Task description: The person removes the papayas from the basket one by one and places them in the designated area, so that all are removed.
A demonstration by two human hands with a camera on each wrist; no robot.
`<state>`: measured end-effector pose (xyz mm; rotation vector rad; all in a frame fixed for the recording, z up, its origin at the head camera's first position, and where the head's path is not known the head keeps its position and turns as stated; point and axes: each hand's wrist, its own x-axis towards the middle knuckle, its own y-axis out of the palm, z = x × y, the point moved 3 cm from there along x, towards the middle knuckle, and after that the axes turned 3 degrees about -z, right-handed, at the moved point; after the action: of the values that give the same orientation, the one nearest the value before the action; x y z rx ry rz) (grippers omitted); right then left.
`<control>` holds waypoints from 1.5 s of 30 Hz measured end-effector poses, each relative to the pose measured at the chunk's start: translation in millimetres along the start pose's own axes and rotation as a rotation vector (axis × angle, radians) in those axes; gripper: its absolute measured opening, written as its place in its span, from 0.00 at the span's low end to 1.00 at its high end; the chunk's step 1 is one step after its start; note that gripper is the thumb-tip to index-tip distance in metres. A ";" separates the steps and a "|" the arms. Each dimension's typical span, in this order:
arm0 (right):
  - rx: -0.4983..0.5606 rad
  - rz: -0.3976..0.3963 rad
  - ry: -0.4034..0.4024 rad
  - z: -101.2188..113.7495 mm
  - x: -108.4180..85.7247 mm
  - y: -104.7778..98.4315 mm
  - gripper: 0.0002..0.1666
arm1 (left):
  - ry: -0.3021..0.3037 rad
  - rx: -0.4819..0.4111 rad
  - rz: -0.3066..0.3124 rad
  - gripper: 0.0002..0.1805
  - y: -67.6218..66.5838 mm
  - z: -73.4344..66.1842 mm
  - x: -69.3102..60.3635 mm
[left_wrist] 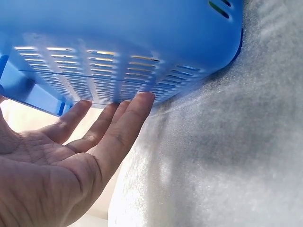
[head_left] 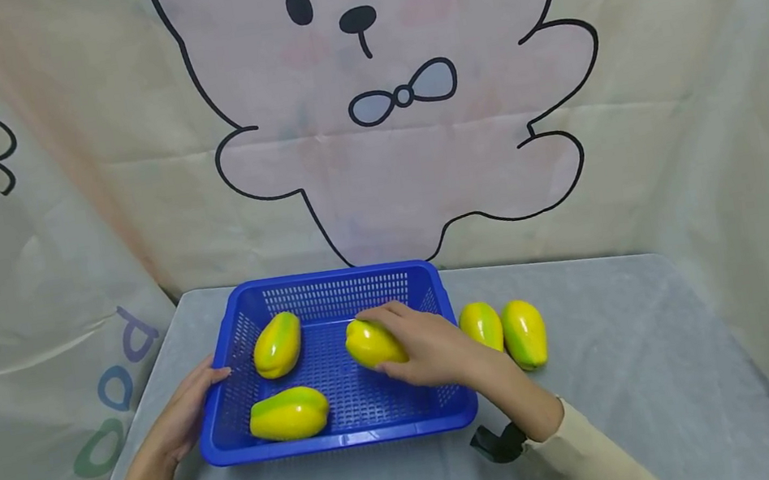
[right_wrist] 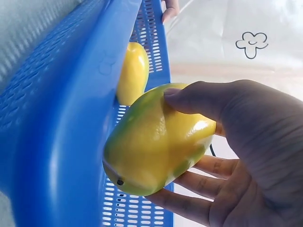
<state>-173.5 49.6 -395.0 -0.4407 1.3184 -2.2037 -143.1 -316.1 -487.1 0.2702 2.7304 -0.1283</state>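
A blue plastic basket (head_left: 342, 440) with slotted sides stands on the table. My right hand (head_left: 432, 344) grips a yellow-green papaya (right_wrist: 158, 142) over the right half of the basket, with thumb and fingers on opposite sides of the fruit. Two more papayas lie inside at the left, an upper papaya (head_left: 278, 345) and a lower papaya (head_left: 289, 414). My left hand (head_left: 187, 411) holds the basket's left side, thumb over the rim; in the left wrist view its fingers (left_wrist: 125, 130) rest against the outer wall.
Right of the basket, two papayas lie side by side on the grey cloth: a nearer-in papaya (head_left: 481, 326) and an outer papaya (head_left: 525, 333). A printed curtain (head_left: 642, 179) hangs behind the table (head_left: 634, 385) and at both sides.
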 end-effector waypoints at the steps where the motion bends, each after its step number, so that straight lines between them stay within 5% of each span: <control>1: 0.006 -0.002 -0.001 -0.3 -1.1 -0.4 0.41 | 0.001 0.000 0.001 0.40 -0.1 0.1 -0.1; 12: 0.068 -0.034 -0.009 0.3 -10.1 -7.1 0.41 | 0.019 0.000 0.019 0.40 -0.9 2.3 -0.3; 45: 0.326 -0.356 0.036 -33.4 -46.2 -16.5 0.46 | 0.031 -0.016 0.029 0.40 -1.4 1.3 0.7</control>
<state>-158.2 106.9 -396.5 -0.5436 0.9239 -2.6712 -143.5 -317.6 -488.4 0.3096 2.7562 -0.0949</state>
